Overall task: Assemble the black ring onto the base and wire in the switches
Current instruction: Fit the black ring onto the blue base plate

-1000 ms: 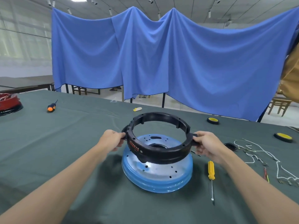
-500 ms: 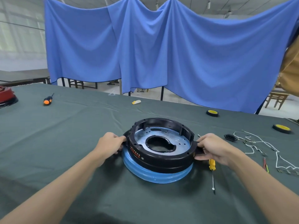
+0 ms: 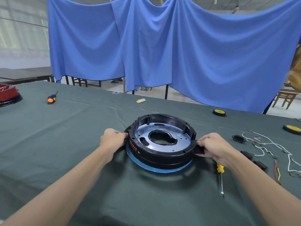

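1. The ring (image 3: 161, 154) is down! A second ago I had it in the air, tilted above the base (image 3: 156, 169). Now it sits on the base in the middle of the desk (image 3: 65, 144), and only a strip of blue rim peeks out under its near edge.
2. My left hand (image 3: 112, 141) holds the ring's left side. The fingers curl in toward its tab, but the tips are hidden behind my knuckles, so I cannot tell how far they wrap.
3. My right hand (image 3: 211, 145) pinches the ring's right tab between the thumb on top and curled fingers below.
4. Looking down through the ring, I see the base's pale plate with its big centre cut-out. The ring looks level all round, so I judge it seated or very nearly so. Whether its holes line up with the plate's holes I cannot tell from here.
5. What that means is that the ring half of the job looks almost done, apart from a small twist to align it and then fastening. The yellow screwdriver (image 3: 220, 168) lies just beside my right wrist, handy for that.
6. The wiring is not yet started. The switches (image 3: 260, 163) and wires (image 3: 268, 144) lie off to my right on the desk, apart from the base.
7. One thing to watch is that letting go too soon could let the ring shift on that smooth rim, so I should check the fit first.
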